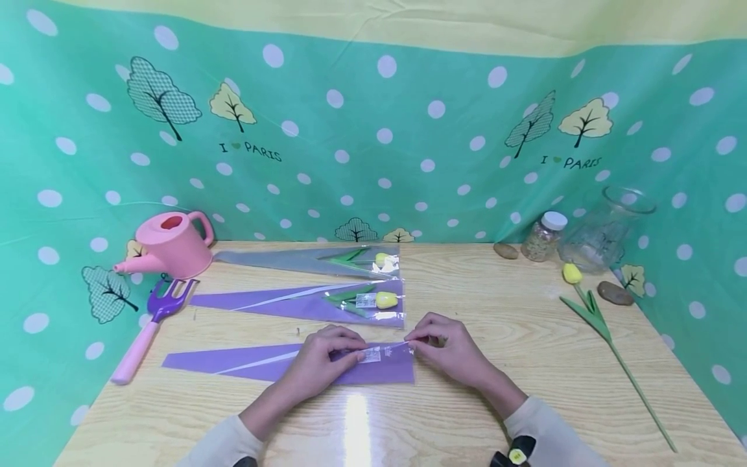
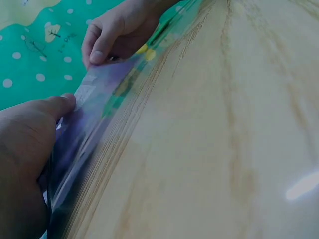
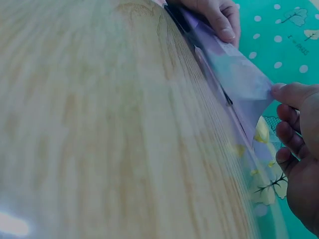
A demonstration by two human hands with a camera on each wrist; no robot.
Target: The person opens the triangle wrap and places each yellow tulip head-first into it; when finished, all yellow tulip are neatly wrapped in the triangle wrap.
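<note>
A purple flower sleeve (image 1: 392, 371) with a clear film front lies nearest me on the table, its narrow end to the left. My left hand (image 1: 320, 364) holds its upper edge between thumb and fingers, beside a white label (image 1: 371, 355). At the wide end, my right hand (image 1: 452, 351) pinches the upper corner with thumb and index finger. The sleeve (image 3: 244, 74) is lifted at that corner in the right wrist view. In the left wrist view, the left thumb (image 2: 62, 103) lies on the sleeve, and its other fingers are hidden.
Beyond lie a purple sleeve (image 1: 303, 310) and a grey sleeve (image 1: 280, 258), each with a yellow tulip inside. A pink watering can (image 1: 177, 246) and hand fork (image 1: 154, 321) stand left. At right are a loose tulip (image 1: 604, 327), stones (image 1: 615, 293), a jar (image 1: 543, 240) and glass vase (image 1: 601, 233).
</note>
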